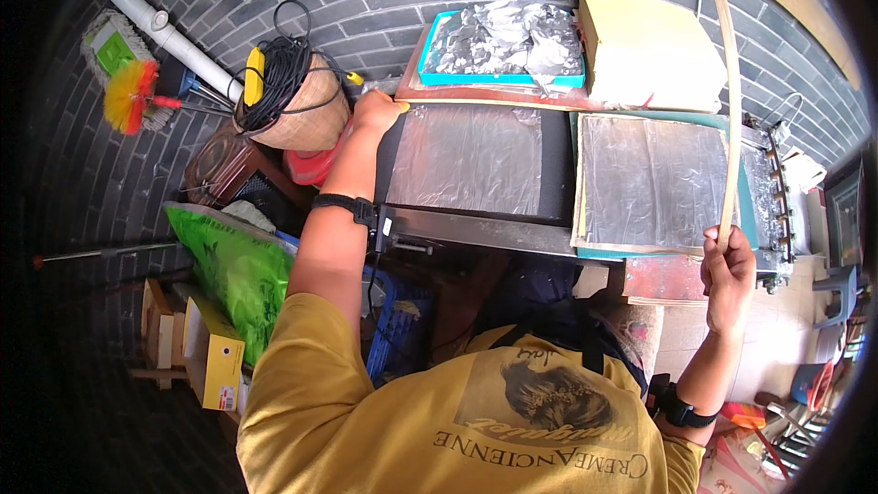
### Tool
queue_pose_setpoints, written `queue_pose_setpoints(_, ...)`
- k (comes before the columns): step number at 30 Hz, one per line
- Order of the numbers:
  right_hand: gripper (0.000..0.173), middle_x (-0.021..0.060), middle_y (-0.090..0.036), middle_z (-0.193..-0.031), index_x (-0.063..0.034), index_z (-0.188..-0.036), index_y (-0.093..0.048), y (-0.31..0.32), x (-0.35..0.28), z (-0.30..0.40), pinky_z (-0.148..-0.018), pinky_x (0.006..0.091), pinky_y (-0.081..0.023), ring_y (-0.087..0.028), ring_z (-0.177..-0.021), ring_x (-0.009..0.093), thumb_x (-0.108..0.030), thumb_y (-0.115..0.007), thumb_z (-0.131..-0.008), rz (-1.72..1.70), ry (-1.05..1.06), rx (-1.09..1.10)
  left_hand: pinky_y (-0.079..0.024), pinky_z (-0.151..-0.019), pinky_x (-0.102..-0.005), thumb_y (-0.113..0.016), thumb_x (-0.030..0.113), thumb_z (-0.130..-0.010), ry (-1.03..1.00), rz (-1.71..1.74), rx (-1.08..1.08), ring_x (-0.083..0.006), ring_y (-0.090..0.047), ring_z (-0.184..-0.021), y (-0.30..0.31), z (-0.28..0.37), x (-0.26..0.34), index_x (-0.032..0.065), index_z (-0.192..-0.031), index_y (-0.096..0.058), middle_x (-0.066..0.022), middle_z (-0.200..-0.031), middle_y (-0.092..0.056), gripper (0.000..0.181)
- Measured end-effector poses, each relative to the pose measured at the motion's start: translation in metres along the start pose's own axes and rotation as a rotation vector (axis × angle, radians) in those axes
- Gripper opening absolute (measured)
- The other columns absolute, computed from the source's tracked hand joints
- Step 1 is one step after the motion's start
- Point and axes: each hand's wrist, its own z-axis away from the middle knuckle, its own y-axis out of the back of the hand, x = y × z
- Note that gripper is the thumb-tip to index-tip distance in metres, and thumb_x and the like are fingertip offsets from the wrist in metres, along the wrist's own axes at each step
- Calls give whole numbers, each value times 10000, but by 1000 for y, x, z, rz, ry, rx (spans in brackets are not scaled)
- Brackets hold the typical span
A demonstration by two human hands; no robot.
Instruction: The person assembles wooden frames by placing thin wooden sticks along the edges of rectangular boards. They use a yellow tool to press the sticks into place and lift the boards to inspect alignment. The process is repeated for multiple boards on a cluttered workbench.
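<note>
My right hand [728, 278] grips the lower end of a long thin wooden stick [732, 96] that stretches towards the top of the view. Under the stick lies a stack of thin crinkled translucent sheets [651, 182] on a teal board [744, 202]. To its left, one similar translucent sheet [470, 161] rests on a black surface [557, 171] inside a metal-edged bench [480, 226]. My left hand [379, 112] is at this bench's far left corner, by the end of a reddish board [494, 101]; its fingertips are partly hidden, so what it holds is unclear.
On the reddish board stand a blue tray [504, 79] of crumpled silvery scraps and a cream block [648, 48]. A woven basket [322, 110] with black cable is left of my left hand. Below are a green bag [233, 281] and a blue crate [394, 329].
</note>
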Motion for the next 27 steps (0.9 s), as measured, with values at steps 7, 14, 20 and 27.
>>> queue_pose_setpoints(7, 62, -80, -433, -684, -55, -981, -554, -1, 3, 2, -483, 169, -264, -344, -549, 4, -64, -531, -925, -24, -22, -20, -505, -807, -381, -810, 452, -622, 128, 8, -152, -297, -668, -907, -9, 3, -1, 36, -892, -724, -171, -959, -693, 504)
queue_pose_setpoints(14, 52, -80, -431, -689, -60, -973, -555, 0, 4, 3, -487, 169, -263, -342, -552, 5, -74, -536, -927, -50, -9, -29, -501, -828, -388, -804, 465, -627, 119, -37, -133, -300, -657, -952, -14, -2, -6, 41, -921, -722, -179, -1005, -682, 524)
queue_pose_setpoints(20, 61, -79, -391, -651, -56, -987, -554, 0, 13, 1, -413, 182, -206, -284, -473, 3, -84, -532, -939, -24, 40, -6, -491, -860, -389, -777, 474, -662, 134, -32, -65, -318, -640, -996, -22, -10, -19, 14, -980, -701, -198, -1053, -663, 564)
queue_pose_setpoints(27, 57, -77, -431, -699, -61, -978, -555, 7, 7, 8, -489, 168, -264, -343, -557, 4, -57, -526, -929, -37, -12, -14, -495, -847, -384, -750, 447, -691, 148, 38, -110, -322, -640, -989, -27, -14, -9, 8, -981, -696, -207, -1059, -657, 529)
